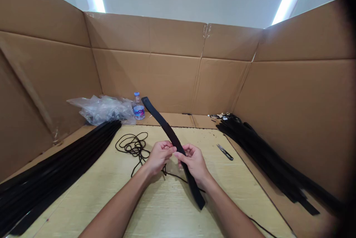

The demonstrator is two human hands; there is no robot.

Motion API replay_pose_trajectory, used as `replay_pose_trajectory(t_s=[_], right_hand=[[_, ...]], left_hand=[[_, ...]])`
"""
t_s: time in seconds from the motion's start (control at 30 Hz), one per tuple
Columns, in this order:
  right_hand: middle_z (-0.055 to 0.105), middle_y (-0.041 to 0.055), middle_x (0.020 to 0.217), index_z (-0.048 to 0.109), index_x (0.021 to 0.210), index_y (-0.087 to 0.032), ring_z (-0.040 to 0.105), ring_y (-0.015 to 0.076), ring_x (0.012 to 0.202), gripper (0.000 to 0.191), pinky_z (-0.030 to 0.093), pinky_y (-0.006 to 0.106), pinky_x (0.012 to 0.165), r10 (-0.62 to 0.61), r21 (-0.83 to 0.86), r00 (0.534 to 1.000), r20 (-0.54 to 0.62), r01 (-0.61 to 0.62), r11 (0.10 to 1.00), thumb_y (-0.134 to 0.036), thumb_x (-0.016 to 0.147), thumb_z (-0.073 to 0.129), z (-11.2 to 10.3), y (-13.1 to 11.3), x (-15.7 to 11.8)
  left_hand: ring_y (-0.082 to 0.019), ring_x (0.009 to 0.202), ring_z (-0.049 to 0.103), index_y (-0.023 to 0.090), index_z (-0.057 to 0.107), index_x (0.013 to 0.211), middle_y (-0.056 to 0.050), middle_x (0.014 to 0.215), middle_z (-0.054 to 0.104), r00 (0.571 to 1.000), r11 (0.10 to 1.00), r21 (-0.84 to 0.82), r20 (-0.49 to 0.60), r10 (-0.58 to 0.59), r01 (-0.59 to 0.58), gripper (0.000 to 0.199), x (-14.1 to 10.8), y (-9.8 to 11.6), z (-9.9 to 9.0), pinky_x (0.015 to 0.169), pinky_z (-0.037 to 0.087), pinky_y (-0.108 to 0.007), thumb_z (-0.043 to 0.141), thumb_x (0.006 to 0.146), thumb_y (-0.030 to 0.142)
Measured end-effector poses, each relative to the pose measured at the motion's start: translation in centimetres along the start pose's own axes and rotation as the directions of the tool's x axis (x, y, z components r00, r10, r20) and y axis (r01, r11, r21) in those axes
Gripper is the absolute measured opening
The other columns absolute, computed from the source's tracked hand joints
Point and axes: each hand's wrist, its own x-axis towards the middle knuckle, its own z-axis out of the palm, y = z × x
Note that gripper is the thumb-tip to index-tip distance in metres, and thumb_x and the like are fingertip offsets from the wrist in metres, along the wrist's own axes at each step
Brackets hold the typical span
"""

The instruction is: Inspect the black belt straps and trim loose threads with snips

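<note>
A long, slightly curved black strip (159,118) is held up at a slant over the table, its top end leaning left. A row of small notches or stitches shows along its middle. My left hand (161,155) is closed, thumb and finger pinched at the strip's left edge. On the other side my right hand (194,161) grips the strip, thumb on its face and fingers behind. A thin dark cord (135,146) lies in loose loops left of my hands and runs beneath them to the lower right. Whether my fingertips also pinch the cord, I cannot tell.
Thread snips (225,152) lie on the pale tabletop (155,208) to the right. Bundles of black strips lie at the left (69,164) and right (267,160). A water bottle (138,107) and clear plastic bags (107,109) stand at the back. Cardboard walls (147,71) surround the table.
</note>
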Motion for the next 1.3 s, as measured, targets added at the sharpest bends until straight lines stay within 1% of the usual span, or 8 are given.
replay_pose_trajectory(t_s=[0.17, 0.3, 0.47, 0.7, 0.93, 1.1, 1.2, 1.3], right_hand=[[0.063, -0.0007, 0.065, 0.046, 0.082, -0.017, 0.051, 0.0082, 0.042, 0.038, 0.037, 0.017, 0.037, 0.005, 0.063, 0.997, 0.075, -0.010, 0.998, -0.043, 0.072, 0.073, 0.2, 0.1, -0.3], [0.062, 0.0015, 0.061, 0.053, 0.081, -0.014, 0.045, 0.0060, 0.037, 0.038, 0.031, 0.016, 0.034, 0.008, 0.024, 0.999, 0.053, -0.009, 1.000, -0.051, 0.084, 0.057, 0.0, -0.3, -0.1], [0.057, 0.0005, 0.056, 0.053, 0.070, -0.013, 0.043, 0.0060, 0.036, 0.044, 0.030, 0.016, 0.032, 0.084, -0.013, 0.996, 0.007, -0.084, 0.996, -0.055, 0.080, 0.059, 0.1, -0.8, -0.2], [0.052, -0.0008, 0.050, 0.052, 0.066, -0.013, 0.041, 0.0057, 0.032, 0.052, 0.027, 0.016, 0.028, 0.150, -0.100, 0.988, -0.037, -0.153, 0.983, -0.063, 0.080, 0.053, 0.4, -1.7, -0.5], [0.052, -0.0032, 0.049, 0.048, 0.073, -0.016, 0.041, 0.0065, 0.031, 0.048, 0.026, 0.015, 0.027, 0.175, -0.058, 0.985, -0.009, -0.175, 0.983, -0.064, 0.079, 0.054, 0.3, -1.7, -0.4], [0.060, 0.0010, 0.057, 0.052, 0.079, -0.015, 0.053, 0.0101, 0.041, 0.046, 0.040, 0.018, 0.035, 0.152, -0.049, 0.986, 0.072, -0.148, 0.988, -0.061, 0.077, 0.059, -0.3, -1.6, 0.0], [0.060, 0.0011, 0.057, 0.052, 0.075, -0.014, 0.049, 0.0074, 0.039, 0.045, 0.036, 0.016, 0.035, 0.134, -0.048, 0.990, 0.044, -0.132, 0.990, -0.058, 0.078, 0.059, -0.5, -1.5, 0.2], [0.055, -0.0014, 0.052, 0.050, 0.071, -0.014, 0.044, 0.0062, 0.034, 0.046, 0.032, 0.015, 0.031, 0.130, -0.090, 0.991, 0.010, -0.129, 0.988, -0.059, 0.080, 0.056, -0.5, -1.6, 0.3]], left_hand=[[-0.012, 0.041, 0.054, 0.012, 0.055, 0.071, 0.002, 0.051, 0.054, 0.993, 1.000, -0.022, 0.119, 0.015, -0.012, 0.039, -0.4, 0.2, 0.6, 0.041, 0.038, -0.021, 0.080, 0.059, 0.040], [-0.004, 0.040, 0.042, 0.010, 0.058, 0.074, 0.003, 0.052, 0.053, 0.996, 0.999, 0.018, 0.083, 0.031, -0.033, 0.036, -0.5, 0.3, 0.8, 0.039, 0.023, -0.014, 0.079, 0.063, 0.038], [0.000, 0.036, 0.019, 0.012, 0.056, 0.073, 0.010, 0.044, 0.035, 0.998, 0.997, 0.074, 0.045, 0.034, -0.037, 0.038, -0.3, 0.1, 0.8, 0.039, 0.008, -0.017, 0.078, 0.065, 0.042], [0.000, 0.039, 0.015, 0.014, 0.053, 0.074, 0.012, 0.046, 0.026, 0.999, 0.995, 0.087, 0.037, 0.038, -0.041, 0.039, -0.3, 0.0, 1.2, 0.039, 0.009, -0.016, 0.074, 0.067, 0.045], [-0.001, 0.039, 0.016, 0.016, 0.048, 0.067, 0.011, 0.045, 0.024, 0.997, 0.989, 0.122, 0.025, 0.077, -0.079, 0.041, -0.3, 0.2, 1.1, 0.040, 0.008, -0.016, 0.073, 0.068, 0.048], [-0.002, 0.040, 0.026, 0.013, 0.052, 0.069, 0.007, 0.047, 0.038, 0.990, 0.949, 0.289, 0.088, 0.107, -0.128, 0.038, -0.3, 0.2, 0.9, 0.041, 0.013, -0.017, 0.065, 0.075, 0.049], [-0.003, 0.041, 0.031, 0.013, 0.054, 0.071, 0.002, 0.052, 0.051, 0.987, 0.936, 0.323, 0.118, 0.109, -0.141, 0.037, -0.3, 0.1, 1.1, 0.042, 0.015, -0.018, 0.059, 0.080, 0.049], [-0.003, 0.040, 0.028, 0.013, 0.053, 0.070, 0.002, 0.051, 0.052, 0.992, 0.947, 0.300, 0.086, 0.090, -0.112, 0.038, -0.2, -0.1, 1.5, 0.041, 0.013, -0.018, 0.060, 0.079, 0.050]])
